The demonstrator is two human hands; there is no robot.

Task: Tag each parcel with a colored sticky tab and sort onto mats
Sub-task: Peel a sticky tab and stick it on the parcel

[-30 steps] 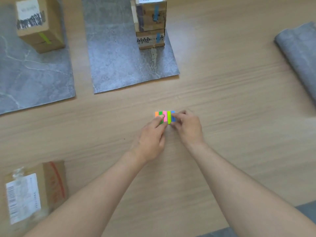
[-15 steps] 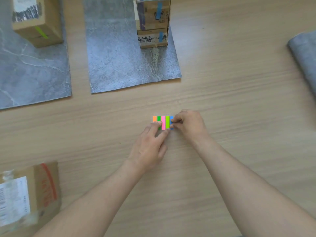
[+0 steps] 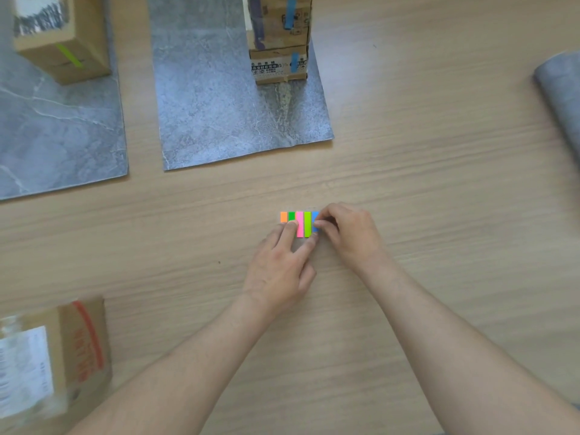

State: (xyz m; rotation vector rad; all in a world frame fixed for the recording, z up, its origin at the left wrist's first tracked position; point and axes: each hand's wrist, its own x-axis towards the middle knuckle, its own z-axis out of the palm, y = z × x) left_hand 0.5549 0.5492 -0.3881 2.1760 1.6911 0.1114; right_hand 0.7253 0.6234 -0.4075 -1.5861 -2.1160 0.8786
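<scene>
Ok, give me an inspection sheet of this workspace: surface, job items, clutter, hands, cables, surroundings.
Surface: wooden table, with a left mat and a middle mat lying flat.
Job's things: sticky tab pad on the bare table; lime-tagged parcel on the left mat; two stacked parcels, each with a blue tab, on the middle mat; near-left parcel off the mats, blurred, no tab visible.
Clutter: rolled grey mat at the right edge.
Hands: left hand presses on the pad with straight fingers; right hand pinches the pad's blue strip.
Cables: nothing seen.
Surroundings: nothing seen beyond the table.
</scene>
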